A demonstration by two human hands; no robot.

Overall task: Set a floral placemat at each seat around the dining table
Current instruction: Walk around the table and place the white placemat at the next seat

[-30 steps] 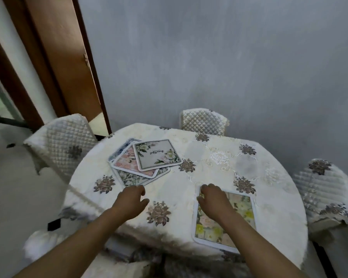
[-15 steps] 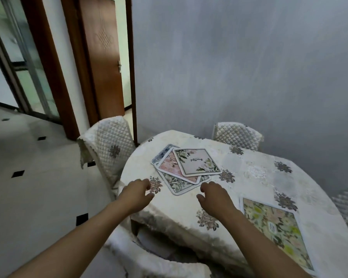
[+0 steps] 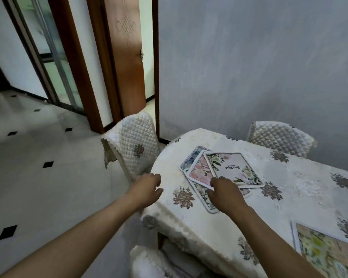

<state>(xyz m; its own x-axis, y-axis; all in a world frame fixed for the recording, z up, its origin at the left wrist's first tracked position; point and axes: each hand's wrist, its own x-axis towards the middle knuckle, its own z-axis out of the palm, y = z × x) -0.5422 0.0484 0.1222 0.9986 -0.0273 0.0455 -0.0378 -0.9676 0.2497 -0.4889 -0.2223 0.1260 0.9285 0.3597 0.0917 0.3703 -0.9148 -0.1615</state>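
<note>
A loose pile of rectangular floral placemats (image 3: 219,173) lay fanned on the cream embroidered tablecloth of the oval dining table (image 3: 289,187), at centre frame, near the table's rounded end. The topmost mat, a white one with green leaf sprigs and script lettering (image 3: 232,168), was set with its long axis running from upper left to lower right. Beneath it a pink-flowered mat (image 3: 199,172) showed, and under that a green-patterned mat (image 3: 204,194).

The right hand (image 3: 225,193) was placed over the pile's near edge, fingers loosely curled and apart, tips at the lower corner of the pink mat; whether anything was pinched could not be told. The left hand (image 3: 147,187) was held off the table's left rim, fingers half curled on nothing, clearly farther from the pile. One yellow-green floral placemat (image 3: 325,251) was already laid at lower right. A quilted chair back (image 3: 133,145) stood at upper left of the pile, its seat judged the likely next place.
</note>
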